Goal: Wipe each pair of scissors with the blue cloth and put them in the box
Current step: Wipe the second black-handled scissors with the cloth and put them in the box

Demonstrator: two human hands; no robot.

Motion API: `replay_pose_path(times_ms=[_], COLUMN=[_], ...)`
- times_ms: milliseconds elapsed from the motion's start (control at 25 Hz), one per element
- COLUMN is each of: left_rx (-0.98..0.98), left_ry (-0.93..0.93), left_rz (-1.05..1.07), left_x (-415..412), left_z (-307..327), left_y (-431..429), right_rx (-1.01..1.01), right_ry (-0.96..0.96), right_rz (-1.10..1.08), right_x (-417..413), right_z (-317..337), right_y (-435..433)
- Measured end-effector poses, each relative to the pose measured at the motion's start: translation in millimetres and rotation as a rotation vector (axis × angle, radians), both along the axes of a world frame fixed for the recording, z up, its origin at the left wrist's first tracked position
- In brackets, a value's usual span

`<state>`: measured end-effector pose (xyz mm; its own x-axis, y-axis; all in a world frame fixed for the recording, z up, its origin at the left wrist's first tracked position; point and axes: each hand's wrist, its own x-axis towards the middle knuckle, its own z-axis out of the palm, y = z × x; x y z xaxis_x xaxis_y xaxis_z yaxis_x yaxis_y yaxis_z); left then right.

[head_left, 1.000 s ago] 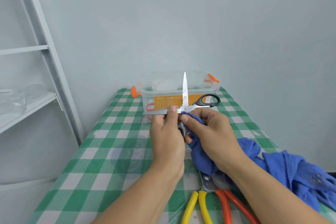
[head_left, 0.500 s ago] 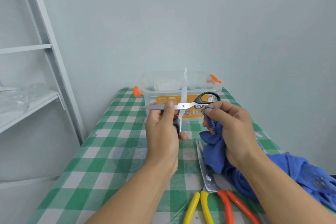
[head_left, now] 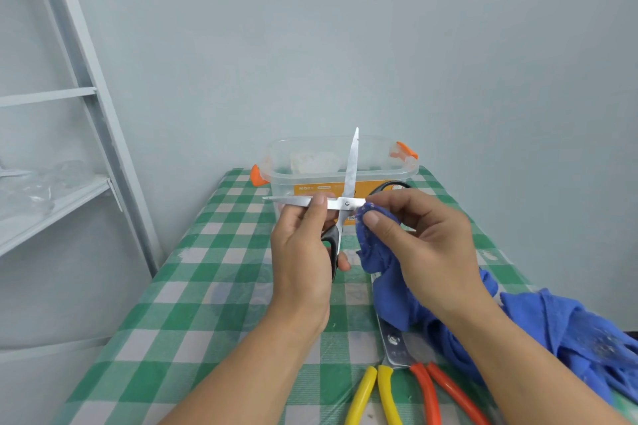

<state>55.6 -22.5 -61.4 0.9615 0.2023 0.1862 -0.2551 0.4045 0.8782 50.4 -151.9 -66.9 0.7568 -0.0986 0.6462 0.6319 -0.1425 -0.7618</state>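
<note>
My left hand (head_left: 303,252) grips black-handled scissors (head_left: 348,183), spread wide, one blade pointing up and the other to the left. My thumb lies on the left blade and my fingers curl round the lower black handle. My right hand (head_left: 421,238) pinches the blue cloth (head_left: 386,286) against the scissors just right of the pivot. The rest of the cloth trails over the table to the right. A clear plastic box (head_left: 379,162) with orange clips stands behind the scissors, at the table's far end.
Two more pairs lie near the front edge: yellow-handled scissors (head_left: 366,393) and orange-handled scissors (head_left: 435,390), their blades partly under the cloth. The green-checked table (head_left: 207,286) has a metal shelf rack (head_left: 86,114) on its left and a wall behind.
My right hand, which had drawn the cloth away to the right, has brought it back to the pivot. The scissors have stayed spread in my left hand.
</note>
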Motion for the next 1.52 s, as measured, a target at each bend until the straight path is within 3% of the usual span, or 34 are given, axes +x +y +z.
replay_pose_path(times_ms=[120, 360, 520, 600, 720, 880, 1160, 1280, 1520], left_rx=[0.004, 0.038, 0.004, -0.014, 0.016, 0.131, 0.290, 0.324, 0.344], left_ry=[-0.005, -0.019, -0.019, -0.013, 0.004, -0.038, -0.055, -0.048, -0.014], left_rz=[-0.024, -0.031, -0.035, -0.027, -0.020, -0.043, -0.044, -0.061, -0.091], left_x=[-2.0, -6.2, -4.3, -2.6, 0.6, 3.6, 7.5, 9.0, 10.2], left_z=[-0.6, -1.5, -1.4, -0.4, -0.6, -3.2, -7.9, -8.2, -7.3], left_y=[-2.7, -6.0, -3.2, -2.3, 1.9, 7.6, 12.6, 13.7, 17.1], right_rx=[-0.076, -0.434, -0.404, -0.332, -0.065, 0.193, 0.382, 0.494, 0.430], right_ry=[-0.004, -0.330, -0.305, -0.212, -0.035, 0.038, 0.192, 0.301, 0.388], right_rz=[-0.094, -0.387, -0.245, -0.199, -0.177, -0.171, -0.166, -0.030, 0.214], right_x=[3.2, 11.7, 7.5, 2.8, -1.8, -1.0, 8.0, 12.1, 10.8], right_z=[-7.3, -19.9, -20.9, -18.4, -10.1, 2.3, 5.7, 7.3, 8.6], right_y=[7.5, 12.5, 12.1, 9.5, 3.2, -6.2, -17.5, -23.2, -24.4])
